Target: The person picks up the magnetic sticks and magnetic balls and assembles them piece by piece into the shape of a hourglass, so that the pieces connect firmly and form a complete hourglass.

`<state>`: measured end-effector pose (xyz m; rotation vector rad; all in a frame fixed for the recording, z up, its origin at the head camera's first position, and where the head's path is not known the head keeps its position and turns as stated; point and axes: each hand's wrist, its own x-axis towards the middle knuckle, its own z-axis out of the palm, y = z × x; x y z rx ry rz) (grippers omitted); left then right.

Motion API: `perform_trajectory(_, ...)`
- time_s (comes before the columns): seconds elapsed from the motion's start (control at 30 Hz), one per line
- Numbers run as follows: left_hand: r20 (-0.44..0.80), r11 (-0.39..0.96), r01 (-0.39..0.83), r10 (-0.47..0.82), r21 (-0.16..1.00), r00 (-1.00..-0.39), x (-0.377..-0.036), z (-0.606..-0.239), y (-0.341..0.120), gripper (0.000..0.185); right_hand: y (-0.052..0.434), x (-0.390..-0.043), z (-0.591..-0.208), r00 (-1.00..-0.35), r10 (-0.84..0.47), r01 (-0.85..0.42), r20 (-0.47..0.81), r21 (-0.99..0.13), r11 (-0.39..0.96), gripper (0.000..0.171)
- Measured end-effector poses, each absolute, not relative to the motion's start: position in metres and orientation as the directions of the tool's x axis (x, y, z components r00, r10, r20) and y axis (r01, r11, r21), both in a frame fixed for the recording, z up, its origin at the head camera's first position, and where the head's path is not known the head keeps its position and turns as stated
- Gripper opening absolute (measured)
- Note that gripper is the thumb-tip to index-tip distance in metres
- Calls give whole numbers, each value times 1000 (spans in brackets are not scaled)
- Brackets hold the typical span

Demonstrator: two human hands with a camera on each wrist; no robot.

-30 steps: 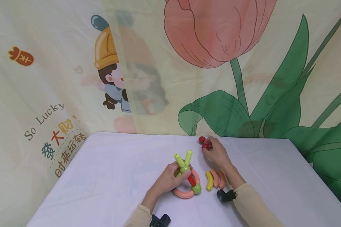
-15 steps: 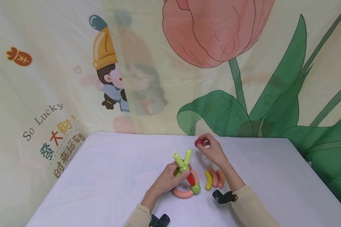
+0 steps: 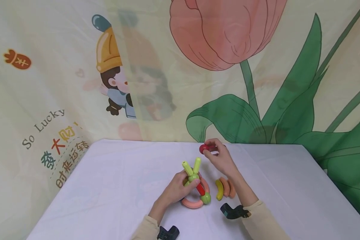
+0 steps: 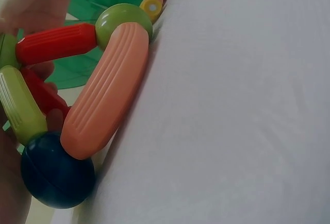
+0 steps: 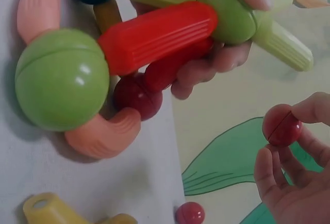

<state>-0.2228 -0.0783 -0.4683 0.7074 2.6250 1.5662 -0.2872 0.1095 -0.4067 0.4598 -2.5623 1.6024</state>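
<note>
2 raised fingers (image 5: 309, 112) pinch red ball (image 5: 281, 125).

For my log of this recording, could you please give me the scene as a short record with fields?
Left hand: grips the plastic toy figure of red and green rods, green balls and pink arcs
Right hand: pinches a small red plastic ball in its fingers
Beside figure: curved yellow, pink and orange plastic pieces
Surface: white cloth-covered table

L hand (image 3: 180, 188) & R hand (image 3: 219, 160): fingers curled, gripping.
</note>
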Motion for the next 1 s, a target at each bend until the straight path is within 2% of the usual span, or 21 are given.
perform_trajectory(0.27,219,402,371,376,837,-901,-223,-470,-79,32,104,-281,-400,-934,-235,-342,270,-864,370,32)
perform_trajectory(0.57,225,407,379,378,831,-898,-224,-470,-78,33,96,-272,-393,-928,-270,-340,258,-881,328,34)
perform_trajectory(1.0,237,365,386,392,847,-889,-223,-469,-78,28,82,-265,-389,-876,-364,-426,318,-863,271,33)
